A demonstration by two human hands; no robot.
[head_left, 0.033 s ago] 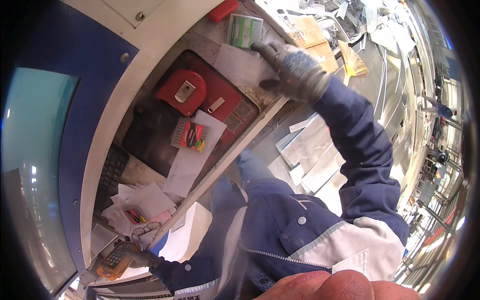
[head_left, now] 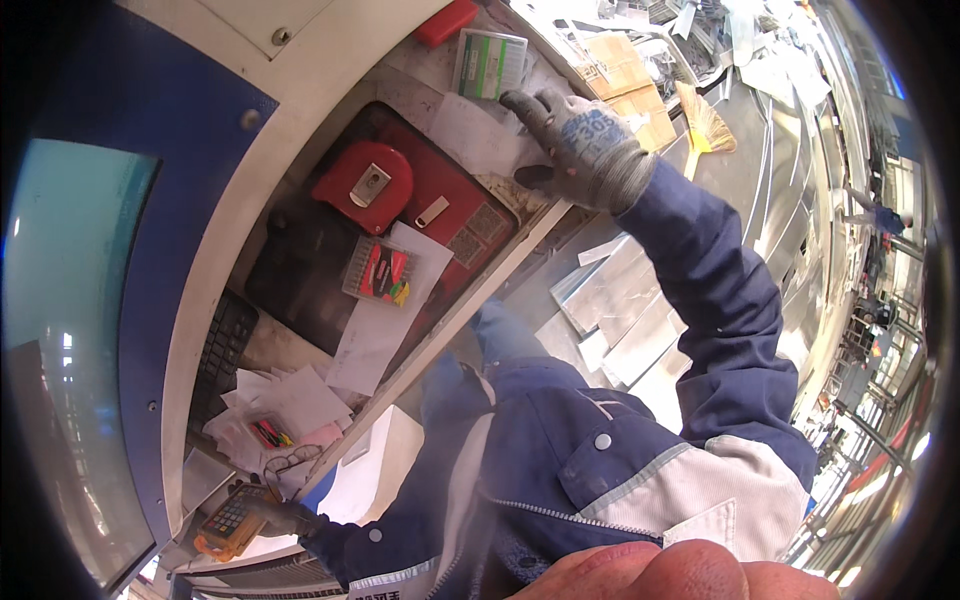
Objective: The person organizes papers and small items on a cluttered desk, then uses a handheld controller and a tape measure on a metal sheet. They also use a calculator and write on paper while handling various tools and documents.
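Note:
My left hand (head_left: pixel 282 515), in a dark glove at the lower left, grips an orange handheld remote control (head_left: pixel 228 522) with a dark keypad. My right hand (head_left: pixel 585 145), in a grey glove with blue print, is raised over the shelf's outer edge. Its thumb and fingers are apart, and nothing shows between them. Just beyond its fingertips lies a clear plastic box (head_left: pixel 490 65) with a green-and-white label. White paper (head_left: pixel 475 130) lies below that box. A red tape measure (head_left: pixel 365 185) rests on a flat black-and-red case (head_left: pixel 440 185).
On the case are a clear box (head_left: pixel 378 270) with a red insert and a paper sheet (head_left: pixel 365 350). Nearby are a keyboard (head_left: pixel 222 345), loose papers (head_left: pixel 315 390) and wire-framed glasses (head_left: pixel 292 460). A blue machine panel (head_left: pixel 190 200) borders the shelf. Metal sheets (head_left: pixel 630 320) and a broom (head_left: pixel 705 125) lie to the right.
My right hand has shifted slightly down the picture and turned, so the blue print on its back shows more plainly. My left hand and the remote control have stayed in place.

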